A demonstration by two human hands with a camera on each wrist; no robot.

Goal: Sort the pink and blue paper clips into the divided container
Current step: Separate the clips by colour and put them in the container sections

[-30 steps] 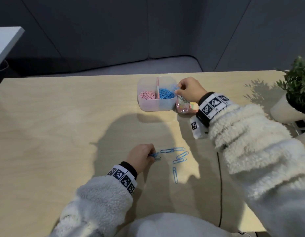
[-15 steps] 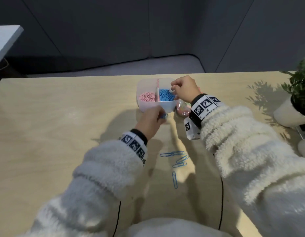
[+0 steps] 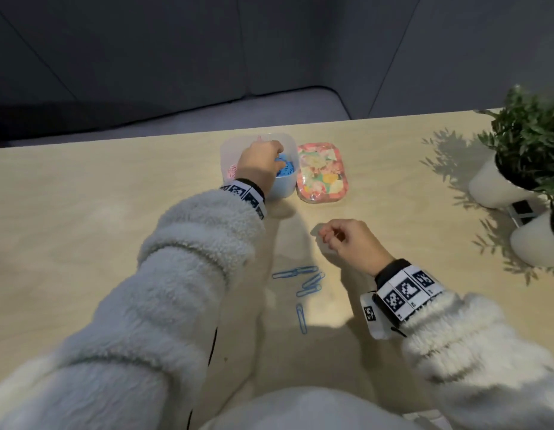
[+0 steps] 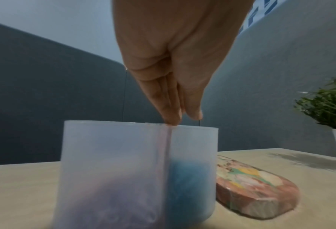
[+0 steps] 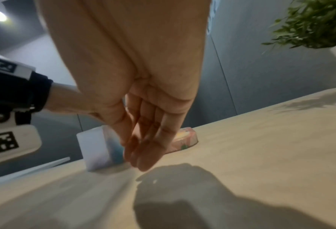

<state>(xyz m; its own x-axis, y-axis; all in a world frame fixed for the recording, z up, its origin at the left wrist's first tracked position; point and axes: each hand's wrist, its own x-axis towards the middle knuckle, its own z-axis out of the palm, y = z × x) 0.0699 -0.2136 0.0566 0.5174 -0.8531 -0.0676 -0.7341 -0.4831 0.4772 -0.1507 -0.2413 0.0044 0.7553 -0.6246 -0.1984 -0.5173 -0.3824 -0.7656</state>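
The translucent divided container [image 3: 227, 147] stands at the table's far middle, with pink clips [image 3: 231, 172] in its left half and blue clips [image 3: 287, 171] in its right half. My left hand [image 3: 277, 154] hovers over the blue half, fingers pointing down. In the left wrist view the left hand [image 4: 184, 118] has straight fingers reaching the container [image 4: 114, 155] rim by the divider, with no clip seen between them. Several blue paper clips [image 3: 304, 282] lie loose on the table. My right hand [image 3: 326, 239] hangs relaxed and empty just above the table, right of those clips.
A flat floral-patterned tin [image 3: 322, 172] lies right beside the container. Two white pots with green plants [image 3: 523, 156] stand at the table's right edge. A dark cable [image 3: 212, 346] runs along my left sleeve.
My left hand picked blue clips off the table and carried them over the container's blue half. My right hand left the container and came back toward the loose clips, uncovering the floral tin.
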